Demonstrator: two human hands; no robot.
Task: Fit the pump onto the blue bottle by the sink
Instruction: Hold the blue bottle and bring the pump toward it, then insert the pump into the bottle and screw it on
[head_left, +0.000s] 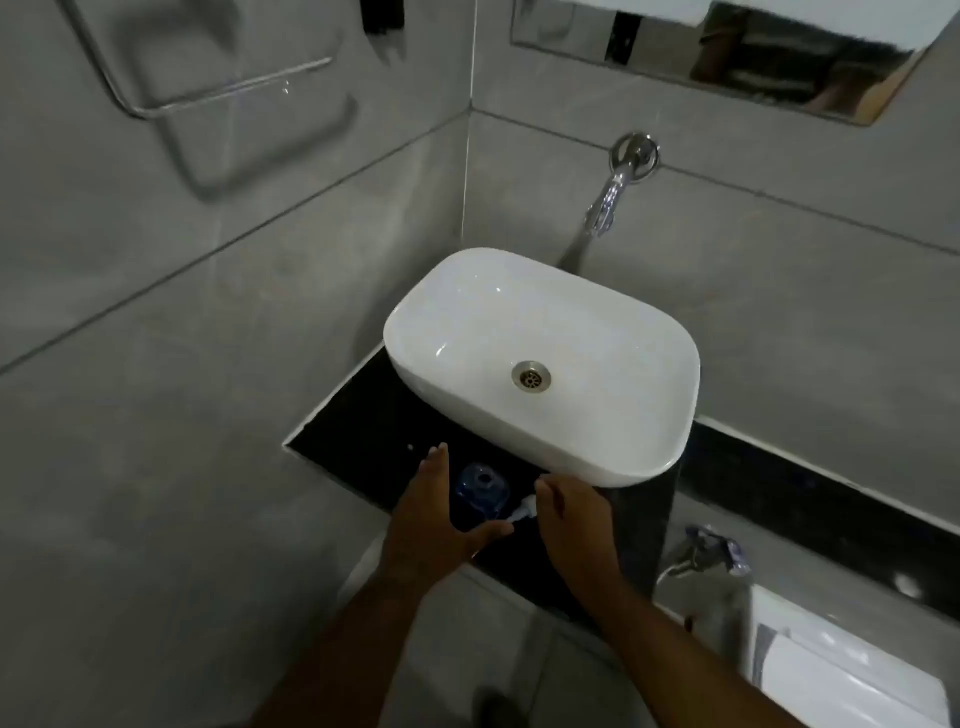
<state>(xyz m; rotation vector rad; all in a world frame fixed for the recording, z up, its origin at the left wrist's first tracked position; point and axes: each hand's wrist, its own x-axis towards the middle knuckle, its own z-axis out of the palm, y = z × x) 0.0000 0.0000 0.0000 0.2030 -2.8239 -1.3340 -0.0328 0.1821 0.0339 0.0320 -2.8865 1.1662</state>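
Near the counter (363, 415) edge, between sink (540, 364) and wall, I see one bottle (480, 491); my left hand (434, 525) spreads open beside it, my right hand (571, 519) pinches one pump (522, 512).

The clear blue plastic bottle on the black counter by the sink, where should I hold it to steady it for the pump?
Wrap the open left hand around the body of the clear blue plastic bottle, coming in from its left side. It stands upright with its open neck facing up, so gripping below the shoulder leaves the mouth free for the white pump at the right hand.
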